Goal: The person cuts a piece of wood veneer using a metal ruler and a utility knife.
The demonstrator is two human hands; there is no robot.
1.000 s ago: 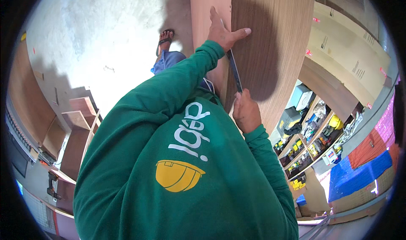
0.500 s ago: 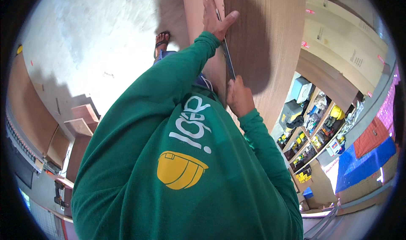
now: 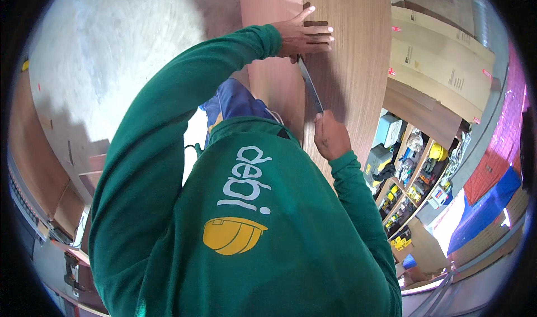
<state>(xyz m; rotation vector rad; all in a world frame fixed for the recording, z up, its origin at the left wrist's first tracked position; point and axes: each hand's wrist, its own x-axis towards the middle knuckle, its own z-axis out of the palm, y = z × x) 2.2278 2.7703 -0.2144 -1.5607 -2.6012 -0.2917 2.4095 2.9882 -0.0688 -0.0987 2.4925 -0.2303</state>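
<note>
A long, narrow, dark metal tool that looks like a flat file (image 3: pixel 311 85) lies slantwise along the edge of a brown wood-grain panel (image 3: pixel 363 43). My right hand (image 3: pixel 333 137) is closed around its near end. My left hand (image 3: pixel 305 34) is spread, fingers stretched over the panel, its heel at the tool's far end. Whether the left hand presses on that end cannot be made out. Along the panel's left runs a pinkish board face (image 3: pixel 269 76), meeting it at the edge under the tool.
Right of the panel are large cardboard-coloured sheets (image 3: pixel 436 48) and a shelf unit with tools and a yellow helmet (image 3: pixel 438 152). A blue tarp (image 3: pixel 486 205) lies farther right. Pale concrete floor (image 3: pixel 123 54) spreads to the left, with wooden pieces beside it.
My left hand has turned and shifted right, fingers now across the panel. The file and my right hand have moved slightly toward me and to the right. My foot is out of sight.
</note>
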